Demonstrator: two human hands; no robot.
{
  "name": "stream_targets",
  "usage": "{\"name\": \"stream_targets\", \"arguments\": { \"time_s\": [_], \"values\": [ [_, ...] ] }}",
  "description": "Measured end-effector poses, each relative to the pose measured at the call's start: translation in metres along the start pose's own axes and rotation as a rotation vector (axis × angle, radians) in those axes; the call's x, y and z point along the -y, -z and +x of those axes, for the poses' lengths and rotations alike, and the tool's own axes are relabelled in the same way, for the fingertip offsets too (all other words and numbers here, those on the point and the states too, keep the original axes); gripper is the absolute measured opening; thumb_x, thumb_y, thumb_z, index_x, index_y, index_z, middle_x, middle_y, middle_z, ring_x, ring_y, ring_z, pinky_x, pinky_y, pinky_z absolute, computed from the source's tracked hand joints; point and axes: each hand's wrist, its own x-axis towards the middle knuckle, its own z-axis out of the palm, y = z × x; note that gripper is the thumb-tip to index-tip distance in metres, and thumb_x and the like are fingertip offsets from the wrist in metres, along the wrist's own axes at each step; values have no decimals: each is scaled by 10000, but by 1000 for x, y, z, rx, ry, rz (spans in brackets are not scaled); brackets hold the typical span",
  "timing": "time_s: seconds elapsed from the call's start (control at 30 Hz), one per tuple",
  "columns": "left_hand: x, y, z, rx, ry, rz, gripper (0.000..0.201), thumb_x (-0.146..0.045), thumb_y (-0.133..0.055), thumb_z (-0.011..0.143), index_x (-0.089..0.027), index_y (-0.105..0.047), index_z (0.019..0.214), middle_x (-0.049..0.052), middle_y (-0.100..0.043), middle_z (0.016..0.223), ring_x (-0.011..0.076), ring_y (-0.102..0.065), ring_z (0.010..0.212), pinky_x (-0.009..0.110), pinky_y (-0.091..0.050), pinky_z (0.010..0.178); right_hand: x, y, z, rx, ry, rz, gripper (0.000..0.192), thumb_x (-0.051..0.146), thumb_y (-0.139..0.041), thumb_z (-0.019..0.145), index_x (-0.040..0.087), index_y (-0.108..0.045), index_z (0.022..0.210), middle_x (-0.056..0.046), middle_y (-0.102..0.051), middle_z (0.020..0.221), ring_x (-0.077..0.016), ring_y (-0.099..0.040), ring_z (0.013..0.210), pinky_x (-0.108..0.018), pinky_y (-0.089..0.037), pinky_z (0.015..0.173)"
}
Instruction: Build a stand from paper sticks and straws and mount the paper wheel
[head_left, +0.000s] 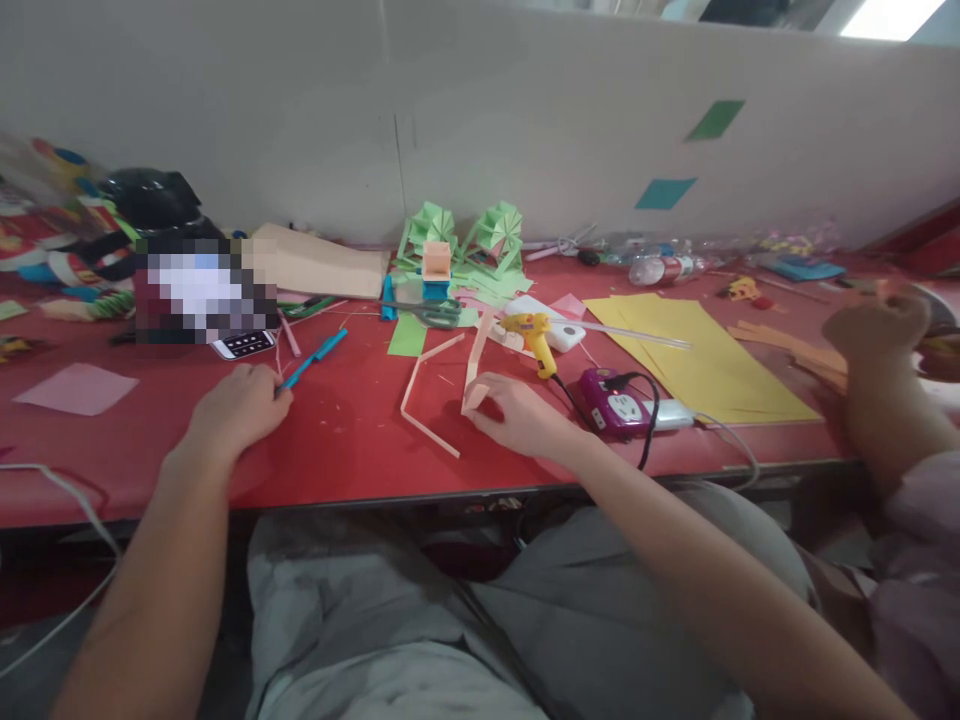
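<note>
My left hand [240, 405] rests on the red table at the left, its thumb and fingers closed on the near end of a slim blue pen [319, 358]. My right hand [525, 415] pinches the lower end of a folded peach paper strip [478, 355] between thumb and fingers. A second peach strip [411, 388], bent into angled sections, lies between my hands. Just beyond my right hand is a yellow glue gun [537, 335] with a clear glue stick in its back. Grey-handled scissors [435, 313] lie behind the strips.
A purple power strip [615, 405] with cords sits right of my right hand. Yellow sheets [697, 360] lie beyond it. Green folded-paper models [499, 232] stand by the wall. A co-worker's hand [874, 320] is at the far right. Pink paper [77, 388] lies left.
</note>
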Motion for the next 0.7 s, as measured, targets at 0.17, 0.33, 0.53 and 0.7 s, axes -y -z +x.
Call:
{"name": "stream_targets", "arguments": {
  "time_s": [0.17, 0.33, 0.53, 0.7],
  "values": [
    [1, 0, -14, 23, 108, 18, 409, -337, -367, 942, -112, -496, 1258, 222, -616, 1263, 395, -600, 1199, 486, -495, 930, 1, 1, -1, 24, 58, 16, 109, 119, -560, 879, 200, -574, 809, -71, -655, 989, -205, -636, 935, -342, -487, 870],
    [9, 3, -30, -95, 88, 8, 420, -287, -326, 942, -121, -547, 1258, 215, -624, 1260, 386, -605, 1191, 490, -499, 939, 0, 5, -1, 57, 43, -15, 69, 137, -553, 883, 193, -584, 861, -83, -640, 1010, -217, -631, 972, -359, -488, 901],
    [-11, 16, -29, -351, -116, -212, 379, -324, -389, 917, -160, -605, 1182, 134, -659, 1079, 320, -655, 1030, 440, -514, 909, -3, 6, -1, 45, 35, -17, 239, 40, -552, 785, 181, -605, 970, -88, -651, 1059, -222, -632, 999, -354, -500, 893],
    [-58, 35, 3, -265, -352, -457, 306, -306, -429, 881, -168, -643, 1051, 81, -673, 949, 241, -659, 871, 377, -507, 840, -3, 6, -1, 37, 51, 7, 398, -39, -485, 736, 183, -654, 1018, -88, -676, 1108, -214, -643, 1054, -355, -504, 946]
  ]
}}
